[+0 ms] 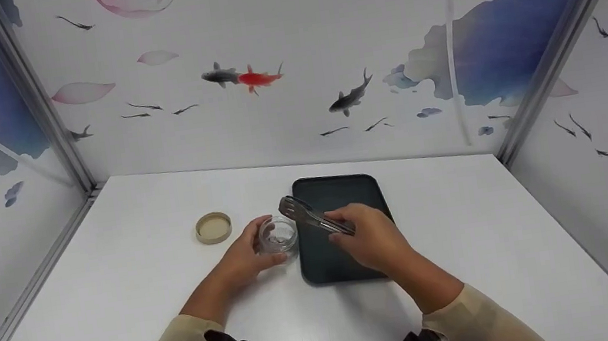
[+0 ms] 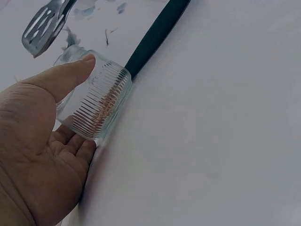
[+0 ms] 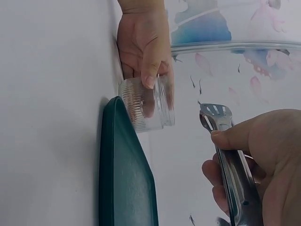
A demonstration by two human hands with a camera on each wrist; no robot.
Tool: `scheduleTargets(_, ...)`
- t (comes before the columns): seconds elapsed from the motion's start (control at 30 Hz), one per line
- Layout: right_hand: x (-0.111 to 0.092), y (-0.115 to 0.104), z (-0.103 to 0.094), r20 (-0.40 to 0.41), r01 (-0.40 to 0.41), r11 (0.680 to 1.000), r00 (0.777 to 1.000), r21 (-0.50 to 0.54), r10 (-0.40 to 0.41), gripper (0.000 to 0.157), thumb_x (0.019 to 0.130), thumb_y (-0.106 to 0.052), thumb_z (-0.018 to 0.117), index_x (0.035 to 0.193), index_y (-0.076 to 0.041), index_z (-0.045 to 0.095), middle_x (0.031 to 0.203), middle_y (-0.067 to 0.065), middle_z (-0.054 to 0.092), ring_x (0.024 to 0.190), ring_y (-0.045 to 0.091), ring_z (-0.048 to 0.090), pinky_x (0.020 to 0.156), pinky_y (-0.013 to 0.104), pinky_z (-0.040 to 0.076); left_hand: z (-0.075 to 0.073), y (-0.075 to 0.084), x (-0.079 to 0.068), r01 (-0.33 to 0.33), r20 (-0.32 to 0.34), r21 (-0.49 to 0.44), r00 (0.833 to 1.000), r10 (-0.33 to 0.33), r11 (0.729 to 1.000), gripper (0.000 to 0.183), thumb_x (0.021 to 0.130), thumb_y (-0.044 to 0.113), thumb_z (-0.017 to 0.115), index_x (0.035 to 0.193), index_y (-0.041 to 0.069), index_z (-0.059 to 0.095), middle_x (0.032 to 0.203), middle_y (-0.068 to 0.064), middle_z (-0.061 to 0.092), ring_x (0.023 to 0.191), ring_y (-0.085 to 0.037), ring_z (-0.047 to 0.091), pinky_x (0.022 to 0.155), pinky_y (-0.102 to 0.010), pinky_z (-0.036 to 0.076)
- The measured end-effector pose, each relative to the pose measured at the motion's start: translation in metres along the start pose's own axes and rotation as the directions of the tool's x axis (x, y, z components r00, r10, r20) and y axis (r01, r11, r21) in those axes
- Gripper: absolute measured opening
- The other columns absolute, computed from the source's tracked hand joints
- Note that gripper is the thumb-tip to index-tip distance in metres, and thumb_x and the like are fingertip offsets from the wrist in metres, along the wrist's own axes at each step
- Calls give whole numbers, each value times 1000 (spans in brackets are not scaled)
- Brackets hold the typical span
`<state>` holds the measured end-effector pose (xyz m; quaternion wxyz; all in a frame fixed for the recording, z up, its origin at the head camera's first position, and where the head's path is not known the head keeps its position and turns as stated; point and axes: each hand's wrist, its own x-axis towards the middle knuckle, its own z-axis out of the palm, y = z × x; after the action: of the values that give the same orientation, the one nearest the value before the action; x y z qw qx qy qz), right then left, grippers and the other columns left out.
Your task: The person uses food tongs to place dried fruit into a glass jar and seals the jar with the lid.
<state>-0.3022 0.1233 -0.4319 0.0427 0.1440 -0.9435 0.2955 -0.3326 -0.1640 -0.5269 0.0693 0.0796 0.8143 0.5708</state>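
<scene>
A clear ribbed glass jar (image 1: 279, 238) stands uncovered on the table beside the tray. My left hand (image 1: 241, 262) holds it from the left, thumb on the near side and fingers on the far side. Through the ribbed glass in the left wrist view, small brownish bits (image 2: 107, 104) show low in the jar; their kind cannot be told. With thumb and fingers, my right hand (image 1: 372, 238) grips metal tongs (image 1: 310, 215) with slotted heads. The tongs are raised over the dark green tray (image 1: 341, 266), their heads close together near the jar's mouth, apart from it.
A round tan lid (image 1: 213, 228) lies on the white table (image 1: 142, 288), left of the jar. The tray has a low raised rim. Printed panels with fish and petals (image 1: 272, 26) enclose the table at the back and both sides, joined by metal posts (image 1: 559, 39).
</scene>
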Motion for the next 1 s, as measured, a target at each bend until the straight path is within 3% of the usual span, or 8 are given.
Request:
scheduleTargets(0.23, 1, -6, 6, 7, 9, 1000, 1000, 2, -9, 43, 96, -27, 82, 138, -33, 73, 135, -5, 72, 109, 15, 65, 96, 42, 58, 1, -1, 1, -18, -5, -9, 1000, 17, 1000, 96, 85, 30, 93, 164, 29, 39, 165, -1, 53, 160, -29, 42, 132, -52, 32)
scheduleTargets(0.53, 5, -11, 14, 12, 0, 1000, 1000, 13, 0, 42, 97, -25, 82, 137, -34, 74, 131, -6, 73, 107, 14, 65, 96, 42, 60, 0, 1, 0, -13, -18, 14, 1000, 13, 1000, 94, 84, 34, 94, 161, 33, 40, 164, -1, 54, 158, -29, 44, 132, -53, 32)
scheduleTargets(0.73, 7, -10, 20, 19, 8, 1000, 1000, 14, -9, 41, 97, -25, 81, 136, -33, 74, 129, -5, 73, 106, 14, 66, 96, 42, 60, 0, 0, 1, -18, -10, 2, 1000, 18, 1000, 95, 85, 33, 93, 162, 30, 39, 166, -3, 52, 159, -31, 42, 132, -53, 32)
scheduleTargets(1.0, 7, -7, 25, 27, 32, 999, 999, 6, -32, 44, 96, -25, 82, 138, -33, 73, 126, -6, 73, 101, 13, 64, 89, 39, 59, 0, 1, -2, 8, -3, 0, 1000, -8, 1000, 95, 85, 35, 92, 163, 35, 37, 170, 0, 46, 163, -32, 36, 134, -53, 28)
